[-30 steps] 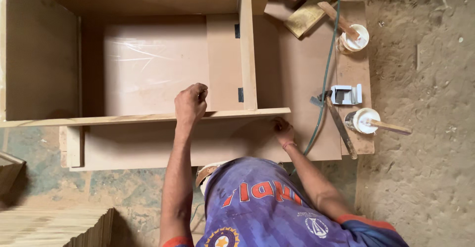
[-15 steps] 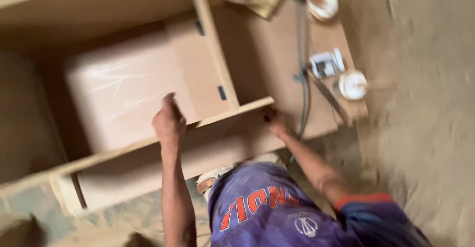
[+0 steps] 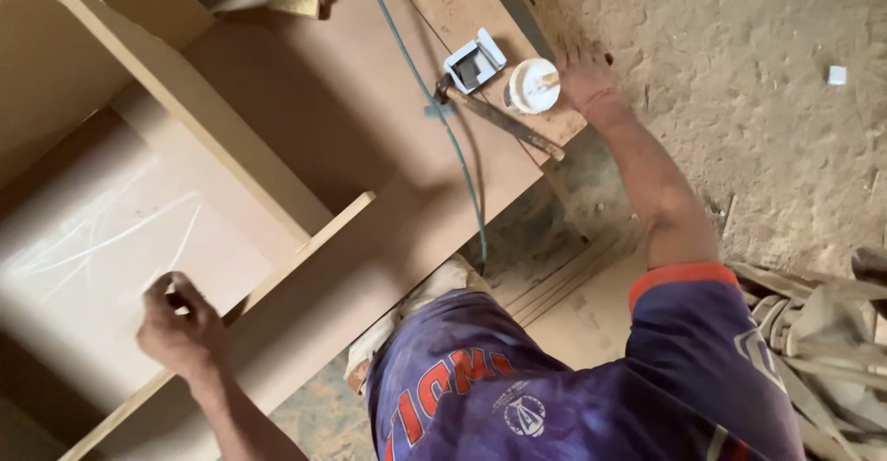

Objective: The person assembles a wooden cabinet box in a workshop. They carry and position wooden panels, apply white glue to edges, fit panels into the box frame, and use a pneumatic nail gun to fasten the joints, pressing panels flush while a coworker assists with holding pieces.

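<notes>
The left hand (image 3: 180, 324) rests at about 8 o'clock on the edge of the wooden cabinet frame (image 3: 305, 244), its fingers curled over the thin board. The right hand (image 3: 584, 78), at 1 o'clock, reaches the small white cup (image 3: 533, 86) at the corner of the board (image 3: 388, 128); whether its fingers pinch anything I cannot tell. The cup seems to hold pale glue with a stick in it. So close to the edge, it could tip onto the dirt floor (image 3: 739, 101). The green cable (image 3: 443, 119) nearby could snag.
</notes>
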A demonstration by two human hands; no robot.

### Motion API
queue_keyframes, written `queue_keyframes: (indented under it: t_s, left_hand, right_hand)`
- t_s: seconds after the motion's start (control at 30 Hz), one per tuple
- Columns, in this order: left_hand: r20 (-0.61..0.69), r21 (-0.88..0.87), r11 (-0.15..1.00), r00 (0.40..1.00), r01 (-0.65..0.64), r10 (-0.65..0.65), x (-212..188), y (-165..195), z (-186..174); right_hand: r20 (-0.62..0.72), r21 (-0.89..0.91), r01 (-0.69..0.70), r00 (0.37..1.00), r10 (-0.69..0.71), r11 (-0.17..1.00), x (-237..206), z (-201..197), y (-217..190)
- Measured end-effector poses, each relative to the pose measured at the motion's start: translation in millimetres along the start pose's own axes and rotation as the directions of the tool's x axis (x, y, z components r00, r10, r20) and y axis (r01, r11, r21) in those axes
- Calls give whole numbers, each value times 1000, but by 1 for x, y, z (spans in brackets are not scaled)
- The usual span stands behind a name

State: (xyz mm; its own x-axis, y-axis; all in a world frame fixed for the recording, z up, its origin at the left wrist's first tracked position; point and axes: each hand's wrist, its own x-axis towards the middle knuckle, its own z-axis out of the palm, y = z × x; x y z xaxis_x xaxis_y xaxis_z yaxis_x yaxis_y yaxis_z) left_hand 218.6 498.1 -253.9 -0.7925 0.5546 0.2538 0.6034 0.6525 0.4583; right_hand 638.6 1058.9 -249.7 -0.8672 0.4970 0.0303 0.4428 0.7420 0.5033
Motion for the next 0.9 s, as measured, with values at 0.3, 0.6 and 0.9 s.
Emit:
queue_keyframes:
  t_s: [0.3,0.6,0.9]
  left_hand:
    - [-8,241,969,999,52,-52,-1,17,3]
    - [-21,250,967,999,53,-50,-4,13,6]
    - [-38,200,978,998,55,-48,-5,0,10]
  right_hand:
    - [344,149,129,923,-174,980,-22,53,29]
    - [316,186,88,938,-145,979,-35,57,-23]
    - [384,528,-412,896,223,743,-68,31,-51]
